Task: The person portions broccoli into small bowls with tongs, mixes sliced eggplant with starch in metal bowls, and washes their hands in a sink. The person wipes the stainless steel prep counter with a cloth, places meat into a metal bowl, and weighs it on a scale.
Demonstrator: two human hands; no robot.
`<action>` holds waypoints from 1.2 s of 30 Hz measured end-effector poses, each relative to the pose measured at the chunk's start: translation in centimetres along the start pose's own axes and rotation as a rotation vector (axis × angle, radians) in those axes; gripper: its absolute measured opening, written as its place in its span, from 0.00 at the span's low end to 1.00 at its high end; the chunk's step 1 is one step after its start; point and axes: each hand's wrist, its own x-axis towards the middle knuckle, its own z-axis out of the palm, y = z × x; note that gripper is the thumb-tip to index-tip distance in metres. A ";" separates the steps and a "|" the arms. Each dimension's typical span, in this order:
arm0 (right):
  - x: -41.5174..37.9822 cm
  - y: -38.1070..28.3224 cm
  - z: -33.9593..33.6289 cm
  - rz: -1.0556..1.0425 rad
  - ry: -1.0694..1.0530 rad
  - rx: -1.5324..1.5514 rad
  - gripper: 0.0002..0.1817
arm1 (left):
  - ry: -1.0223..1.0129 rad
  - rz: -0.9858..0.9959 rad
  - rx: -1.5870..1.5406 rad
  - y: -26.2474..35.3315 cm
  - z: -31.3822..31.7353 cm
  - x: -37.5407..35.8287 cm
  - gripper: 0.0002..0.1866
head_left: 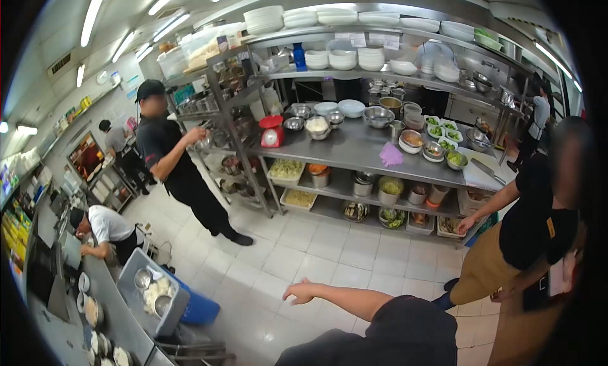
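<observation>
My right hand reaches out to the left above the tiled floor, at the lower middle of the view. Its fingers are apart and slightly bent, and nothing shows in them. The arm is bare below a short black sleeve. The hand touches nothing; a blue bin stands farther left. My left hand is not in view.
A steel counter holds bowls, a red scale and a knife. A person in black stands at the left shelves; another is close on the right. A grey tub sits lower left.
</observation>
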 end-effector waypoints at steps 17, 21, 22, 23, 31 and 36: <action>-2.5 12.9 -9.7 0.525 0.074 1.245 0.22 | -1.219 0.226 0.272 -4.4 29.8 14.4 0.31; -4.4 14.8 -22.4 0.443 0.308 1.383 0.15 | -1.418 0.651 0.278 4.8 41.3 21.8 0.38; -4.8 14.8 -25.2 0.279 0.373 1.372 0.12 | -1.374 0.885 0.156 8.0 44.2 23.6 0.35; -5.1 14.6 -27.6 0.114 0.432 1.353 0.11 | -1.400 1.031 0.066 10.7 48.0 25.5 0.32; -4.0 13.5 -36.7 -0.590 0.474 1.214 0.23 | -1.423 0.802 0.159 23.3 49.2 34.0 0.32; -4.5 15.6 -37.8 -0.709 0.416 1.111 0.19 | -1.267 1.017 0.127 14.3 51.4 31.0 0.22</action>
